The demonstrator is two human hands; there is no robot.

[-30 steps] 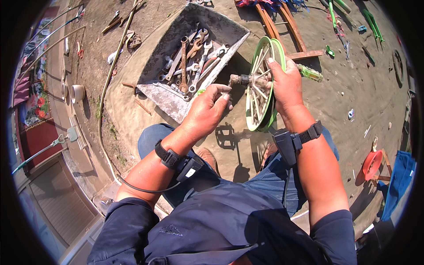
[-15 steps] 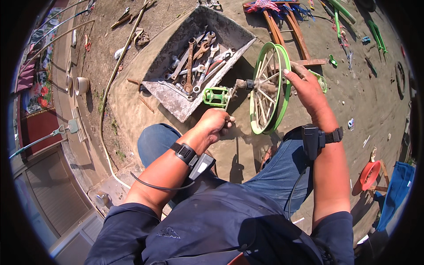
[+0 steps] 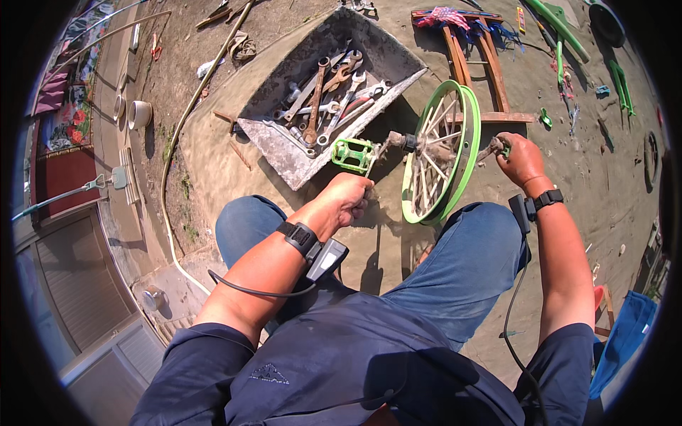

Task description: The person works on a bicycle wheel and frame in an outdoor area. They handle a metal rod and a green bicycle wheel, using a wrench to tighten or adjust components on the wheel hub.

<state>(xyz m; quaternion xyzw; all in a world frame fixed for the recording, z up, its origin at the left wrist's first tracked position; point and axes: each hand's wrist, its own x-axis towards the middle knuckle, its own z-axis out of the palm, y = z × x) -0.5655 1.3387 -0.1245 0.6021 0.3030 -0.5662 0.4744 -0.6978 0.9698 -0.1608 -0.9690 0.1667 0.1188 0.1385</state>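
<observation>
A small green-rimmed wheel (image 3: pixel 465 153) with pale spokes stands upright ahead of me, cranks on both sides of its hub. On the left crank sits a green pedal (image 3: pixel 352 155). My left hand (image 3: pixel 344 199) is closed just below that pedal, around a slim metal wrench (image 3: pixel 371 167); most of the wrench is hidden by the fingers. To the right of the wheel, my right hand (image 3: pixel 522 162) grips the far pedal (image 3: pixel 506 150) at the end of the other crank, and only a bit of its green shows.
A worn metal tray (image 3: pixel 291 165) full of rusty and silver wrenches (image 3: pixel 312 113) stands beyond my left hand. A wooden frame (image 3: pixel 490 64) lies behind the wheel. Green frame tubes (image 3: pixel 561 32) lie far right, a blue cloth (image 3: pixel 625 341) near right. A hose (image 3: pixel 170 153) runs along the left.
My right hand has left the wheel's rim, moved right and closed on the far pedal. My left hand stays below the near pedal. The view has shifted slightly.
</observation>
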